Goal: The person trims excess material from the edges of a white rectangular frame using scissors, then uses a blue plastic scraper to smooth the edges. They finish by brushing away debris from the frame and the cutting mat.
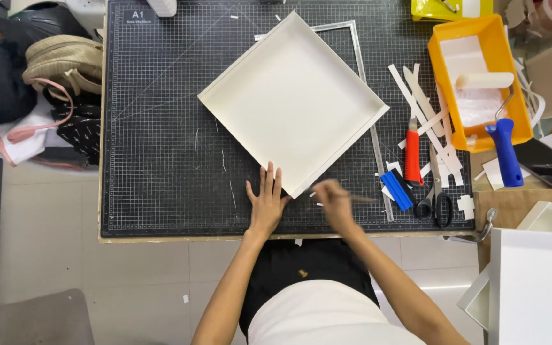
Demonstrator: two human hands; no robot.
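Observation:
A shallow white square tray [244, 83] lies turned like a diamond on a black gridded cutting mat [154, 160]. My left hand [266, 203] rests flat on the mat, fingers spread, fingertips touching the tray's near corner. My right hand [335, 201] is closed around a thin grey tool [359, 199] pointing right, just beside that same corner. The tool's kind is too blurred to tell.
A metal ruler [378, 153] lies along the tray's right side. A red cutter [413, 155], a blue cutter [396, 190], scissors [439, 203] and white paper strips [424, 105] sit right. An orange paint tray [441, 76] holds a blue-handled roller [503, 144]. Bags [59, 64] lie left.

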